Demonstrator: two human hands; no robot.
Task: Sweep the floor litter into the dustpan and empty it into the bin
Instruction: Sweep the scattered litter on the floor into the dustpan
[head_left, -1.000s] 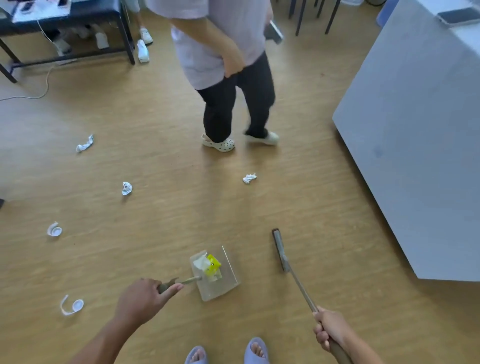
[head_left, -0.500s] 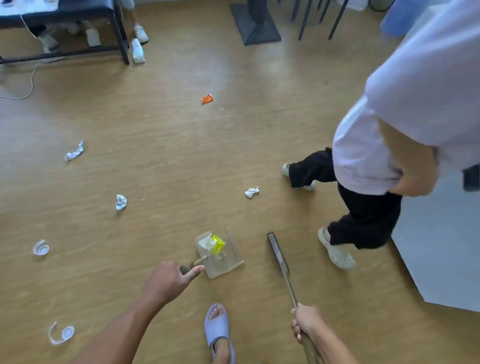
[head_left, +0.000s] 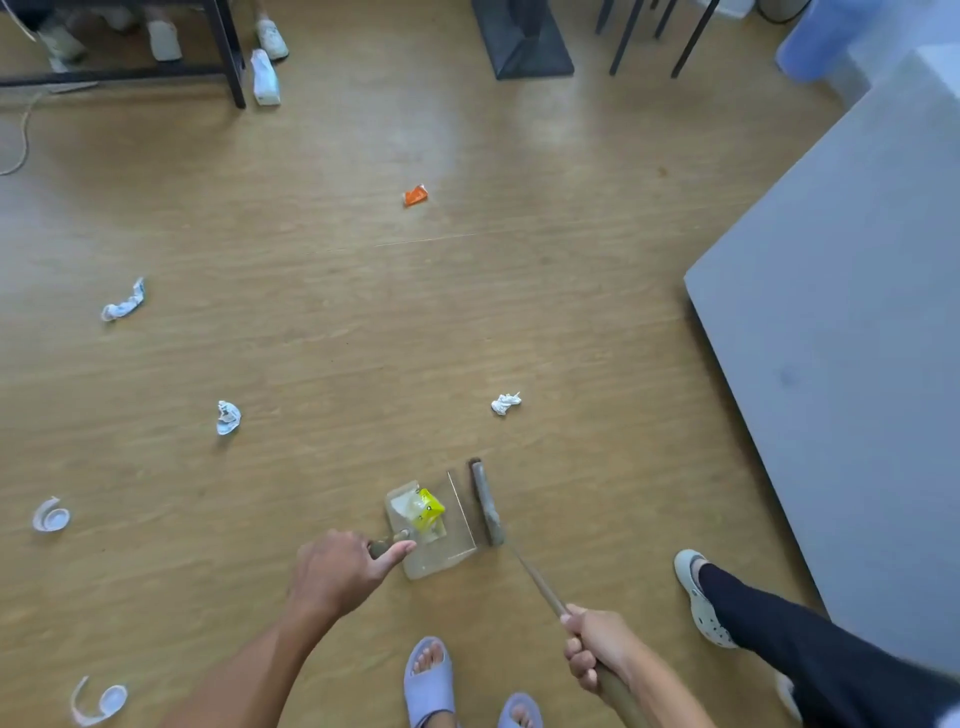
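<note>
My left hand (head_left: 337, 571) grips the handle of a clear dustpan (head_left: 447, 551) that rests on the wooden floor and holds a yellow wrapper (head_left: 428, 509) and white paper. My right hand (head_left: 597, 649) grips the broom's wooden handle. The broom head (head_left: 487, 501) lies on the floor right beside the dustpan's open edge. A crumpled white paper (head_left: 505, 403) lies just beyond the broom. An orange wrapper (head_left: 415, 196) lies farther ahead. More white scraps (head_left: 227, 417) (head_left: 123, 304) and plastic lids (head_left: 51, 516) (head_left: 98, 701) lie scattered to the left.
A grey counter (head_left: 841, 338) fills the right side. Another person's leg and white clog (head_left: 701, 597) stand at lower right. My slippered feet (head_left: 428, 675) are at the bottom. A black table frame (head_left: 228, 57), shoes and a stand base (head_left: 519, 41) sit at the far side.
The other person walked from the centre to the right and is now mostly out of view behind me. The broom head moved left, close against the dustpan's edge.
</note>
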